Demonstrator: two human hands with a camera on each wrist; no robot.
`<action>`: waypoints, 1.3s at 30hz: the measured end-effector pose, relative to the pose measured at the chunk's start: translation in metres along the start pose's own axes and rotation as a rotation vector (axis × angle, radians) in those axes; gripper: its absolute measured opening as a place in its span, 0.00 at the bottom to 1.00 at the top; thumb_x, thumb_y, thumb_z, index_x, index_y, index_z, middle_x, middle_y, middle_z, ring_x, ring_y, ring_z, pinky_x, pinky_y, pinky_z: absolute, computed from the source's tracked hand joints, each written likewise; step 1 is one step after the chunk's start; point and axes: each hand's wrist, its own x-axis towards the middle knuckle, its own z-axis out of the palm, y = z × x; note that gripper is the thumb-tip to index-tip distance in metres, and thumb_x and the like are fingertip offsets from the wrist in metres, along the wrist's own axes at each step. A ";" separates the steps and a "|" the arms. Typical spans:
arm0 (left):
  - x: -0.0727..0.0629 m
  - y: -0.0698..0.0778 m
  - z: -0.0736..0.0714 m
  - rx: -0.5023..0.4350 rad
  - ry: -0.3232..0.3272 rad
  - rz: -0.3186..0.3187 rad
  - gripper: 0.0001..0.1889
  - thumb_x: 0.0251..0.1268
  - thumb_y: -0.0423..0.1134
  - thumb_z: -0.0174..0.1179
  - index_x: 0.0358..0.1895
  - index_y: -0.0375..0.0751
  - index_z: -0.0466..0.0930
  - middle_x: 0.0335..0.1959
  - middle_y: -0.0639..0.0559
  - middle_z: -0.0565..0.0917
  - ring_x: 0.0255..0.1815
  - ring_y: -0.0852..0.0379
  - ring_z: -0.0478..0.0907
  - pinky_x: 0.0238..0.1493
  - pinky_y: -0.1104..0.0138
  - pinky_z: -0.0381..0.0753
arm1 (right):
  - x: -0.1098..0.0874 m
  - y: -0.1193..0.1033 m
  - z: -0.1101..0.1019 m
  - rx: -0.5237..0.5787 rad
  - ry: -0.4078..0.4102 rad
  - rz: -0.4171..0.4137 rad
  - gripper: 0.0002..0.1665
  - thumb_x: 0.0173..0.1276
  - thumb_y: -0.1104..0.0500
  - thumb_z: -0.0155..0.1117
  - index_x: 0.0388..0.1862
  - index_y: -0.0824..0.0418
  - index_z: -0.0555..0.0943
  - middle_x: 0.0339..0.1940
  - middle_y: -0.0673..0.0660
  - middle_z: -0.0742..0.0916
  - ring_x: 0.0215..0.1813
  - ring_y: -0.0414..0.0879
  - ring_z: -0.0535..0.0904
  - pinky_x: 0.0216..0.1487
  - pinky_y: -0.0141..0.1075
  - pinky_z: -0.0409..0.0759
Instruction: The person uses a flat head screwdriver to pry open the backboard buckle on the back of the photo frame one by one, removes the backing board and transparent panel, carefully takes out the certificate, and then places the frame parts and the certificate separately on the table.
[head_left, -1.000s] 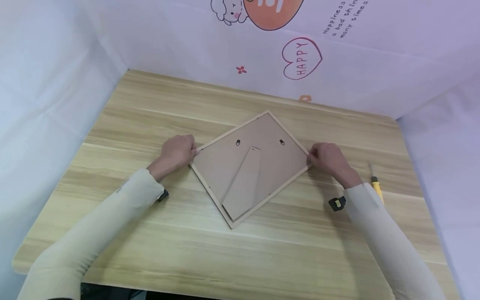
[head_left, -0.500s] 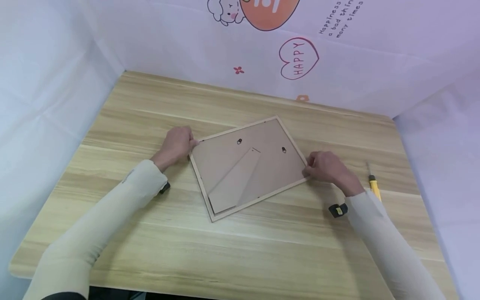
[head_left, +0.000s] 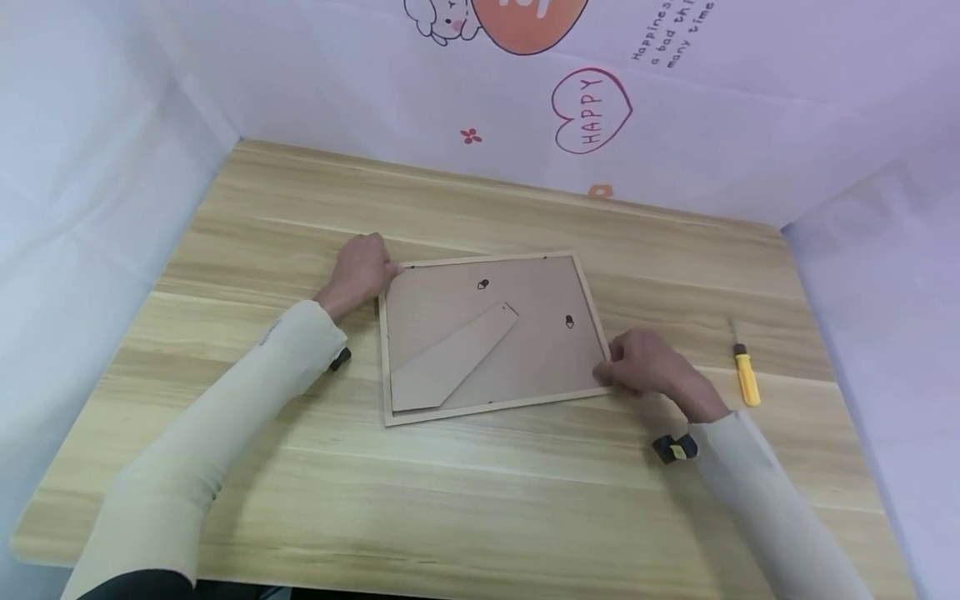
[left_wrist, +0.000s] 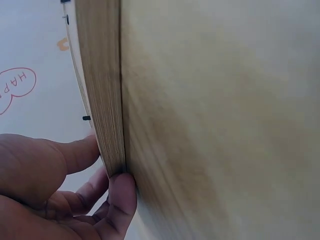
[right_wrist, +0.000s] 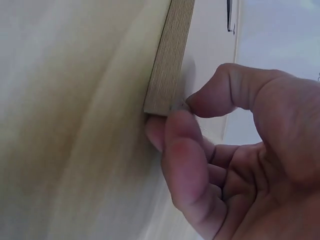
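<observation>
1. Here's the picture frame [head_left: 525,358], back side up at the wooden table [head_left: 480,500], its long sides running roughly left to right, a touch askew; whether every edge sits flat, I can't tell.
2. At the frame's far left corner, it's the left hand [head_left: 362,271]: thumb on the back rim, a fingertip against the outer edge, the gap between them just the frame's thickness, a firm pinch.
3. Over to the frame's near right corner, and the right hand [head_left: 641,364] has its own pinch, thumb at the back rim, fingers bent around the corner, one tip tucked at the underside.
4. Across the frame's back lies the stand leg [head_left: 453,362], narrow end near the middle, broad end at the near left corner.
5. Two dark hangers on that back: one hanger [head_left: 483,284] toward the frame's far side, the other hanger [head_left: 569,322] toward its right side.
6. Off to the frame's right, well apart, a yellow-handled screwdriver [head_left: 747,379] lies with its shaft pointing away from the person.
7. Beyond the frame, a white backdrop carries a red HAPPY heart [head_left: 592,112].
</observation>
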 end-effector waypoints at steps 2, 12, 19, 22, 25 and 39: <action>0.003 0.003 0.000 0.000 -0.010 -0.017 0.25 0.71 0.43 0.58 0.15 0.40 0.61 0.18 0.52 0.61 0.27 0.54 0.62 0.27 0.67 0.64 | -0.003 -0.001 0.003 0.018 -0.035 0.004 0.16 0.61 0.52 0.64 0.19 0.59 0.76 0.11 0.51 0.79 0.17 0.43 0.74 0.20 0.34 0.71; 0.012 0.016 0.003 -0.001 -0.029 -0.069 0.20 0.72 0.43 0.57 0.48 0.25 0.69 0.43 0.35 0.74 0.48 0.42 0.71 0.54 0.52 0.76 | -0.014 -0.005 0.009 0.046 -0.115 0.021 0.18 0.62 0.50 0.64 0.17 0.59 0.79 0.10 0.51 0.81 0.14 0.41 0.74 0.18 0.32 0.73; 0.017 0.023 0.006 -0.040 -0.024 -0.083 0.25 0.72 0.41 0.56 0.58 0.22 0.65 0.52 0.31 0.73 0.52 0.39 0.73 0.54 0.53 0.79 | -0.018 -0.006 0.011 0.090 -0.182 0.032 0.17 0.63 0.51 0.65 0.20 0.60 0.81 0.13 0.52 0.83 0.15 0.40 0.74 0.18 0.30 0.71; 0.019 0.025 0.007 -0.031 -0.024 -0.079 0.26 0.72 0.41 0.56 0.60 0.21 0.63 0.54 0.30 0.73 0.53 0.38 0.74 0.55 0.53 0.79 | -0.019 -0.006 0.012 0.108 -0.226 0.046 0.18 0.64 0.51 0.65 0.20 0.60 0.82 0.13 0.52 0.83 0.16 0.40 0.74 0.18 0.30 0.71; 0.021 0.027 0.007 -0.019 -0.017 -0.073 0.26 0.72 0.41 0.57 0.60 0.21 0.63 0.53 0.30 0.73 0.53 0.39 0.74 0.55 0.53 0.79 | -0.019 -0.005 0.013 0.110 -0.256 0.038 0.18 0.65 0.51 0.65 0.20 0.61 0.81 0.14 0.52 0.83 0.16 0.40 0.74 0.18 0.30 0.72; 0.020 0.014 0.007 -0.034 -0.074 0.011 0.17 0.74 0.35 0.47 0.58 0.27 0.71 0.56 0.33 0.74 0.59 0.40 0.70 0.62 0.52 0.73 | -0.028 -0.008 0.004 0.034 -0.218 -0.031 0.21 0.67 0.50 0.64 0.17 0.59 0.79 0.12 0.49 0.79 0.16 0.40 0.73 0.20 0.32 0.71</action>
